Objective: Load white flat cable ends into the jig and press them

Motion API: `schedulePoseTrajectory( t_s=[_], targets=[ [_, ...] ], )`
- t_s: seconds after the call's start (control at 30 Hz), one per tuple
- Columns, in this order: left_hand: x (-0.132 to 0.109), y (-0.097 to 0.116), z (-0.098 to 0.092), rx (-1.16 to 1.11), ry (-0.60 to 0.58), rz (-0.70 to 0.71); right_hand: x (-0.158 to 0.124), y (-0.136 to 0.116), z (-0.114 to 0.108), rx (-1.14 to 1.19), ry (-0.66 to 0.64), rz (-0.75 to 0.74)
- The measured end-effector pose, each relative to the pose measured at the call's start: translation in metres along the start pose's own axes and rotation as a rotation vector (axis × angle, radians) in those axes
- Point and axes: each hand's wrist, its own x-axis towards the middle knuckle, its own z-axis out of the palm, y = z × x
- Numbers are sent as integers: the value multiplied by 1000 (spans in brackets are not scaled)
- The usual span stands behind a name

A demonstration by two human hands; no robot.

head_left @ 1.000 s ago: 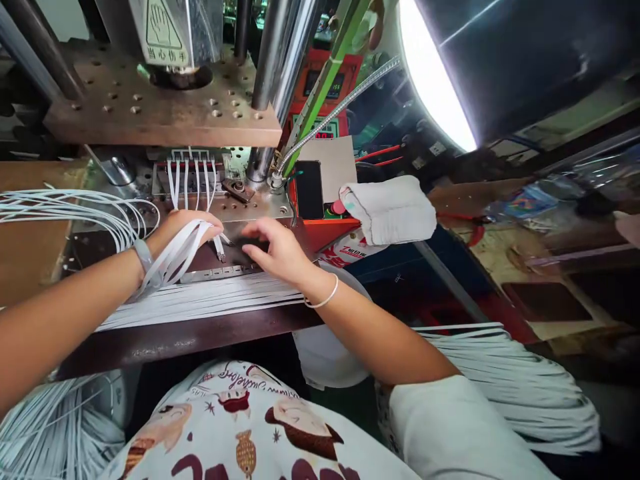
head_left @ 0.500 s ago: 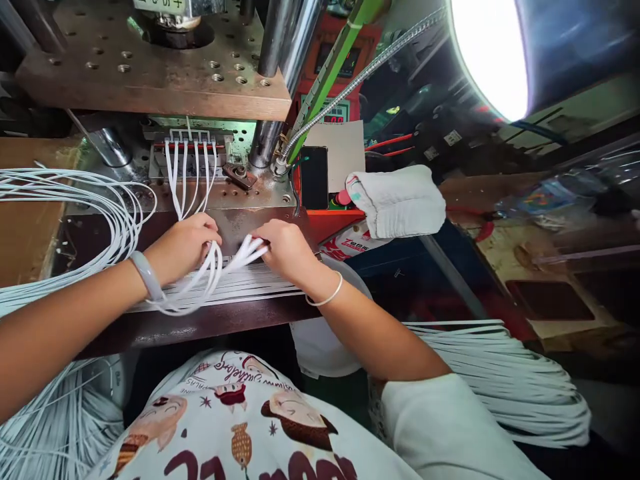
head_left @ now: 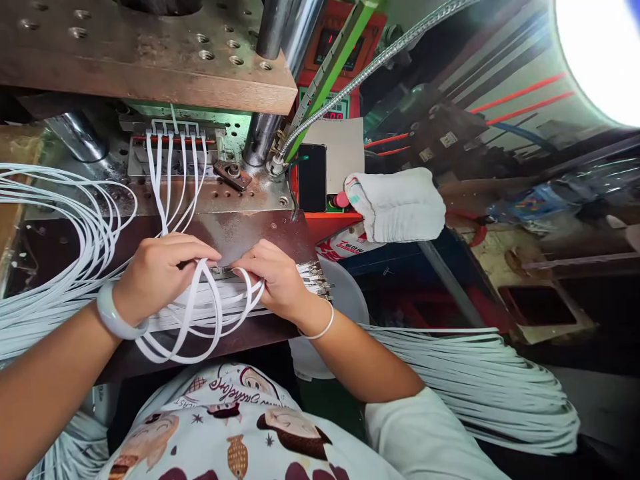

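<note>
Looped white cables [head_left: 216,313] hang between my two hands over the front of the press bed. My left hand [head_left: 163,270] is closed around these cables, its thumb and index finger pointing right. Close by on the right, my right hand [head_left: 273,273] pinches the other part of the loops; its fingertips are partly hidden. Beyond my left hand, several white cable strands [head_left: 170,173] run up into a metal fixture [head_left: 173,143] under the press plate. Below both hands lies a flat row of white cables with metal terminals [head_left: 315,280] at its right end.
The thick press plate [head_left: 150,80] overhangs the fixture. A coil of white cables [head_left: 85,220] lies at left, and a big cable bundle [head_left: 500,387] at lower right. A folded white cloth [head_left: 400,203], a phone [head_left: 312,179] and a white bucket [head_left: 350,293] are on the right.
My hands have come nearer to me and closer together, and the cable loops between them hang wider and lower. The view has shifted slightly, showing the terminals beside my right hand.
</note>
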Motion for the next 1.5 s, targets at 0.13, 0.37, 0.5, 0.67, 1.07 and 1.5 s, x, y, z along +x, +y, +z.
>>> schedulePoseTrajectory(
  t_s=[0.13,0.37,0.5,0.67,1.07,1.5],
  targets=[
    [0,2,1,13,-56,-1,-2,-6,2,-157,-79,-56],
    [-2,4,6,-3,32,-18,2,-9,-44,-139,-314,14],
    [-3,3,5,91,19,118,0,-11,-88,-201,-414,-30],
    [-3,12,4,260,14,429,-8,-9,-88,-790,-365,121],
    [-19,16,-7,474,-100,241,-9,-5,-23,223,144,263],
    [-15,-1,-5,79,1,-5,-10,-2,-16,-85,-44,-79]
  ],
)
